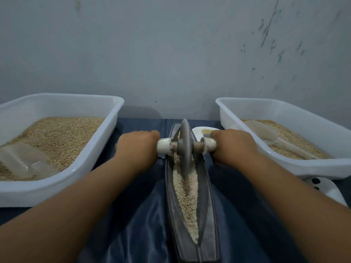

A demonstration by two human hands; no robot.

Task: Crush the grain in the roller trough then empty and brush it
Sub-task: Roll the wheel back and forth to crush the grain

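Note:
A long, narrow grey trough [206,202] lies lengthwise in front of me on a dark blue cloth, filled with pale crushed grain [187,194]. A grey roller wheel [185,147] stands upright in the trough near its far end, on an axle with white handles. My left hand [137,147] grips the left handle [164,146]. My right hand [232,144] grips the right handle [209,144]. Both forearms stretch forward over the cloth.
A white tub [106,147] of grain with a clear scoop [24,162] stands at the left. At the right another white tub [247,135] holds grain and a pale spoon-like scoop [266,132]. A white dish [201,130] lies behind the wheel; a white object [326,188] sits at the right. A wall stands close behind.

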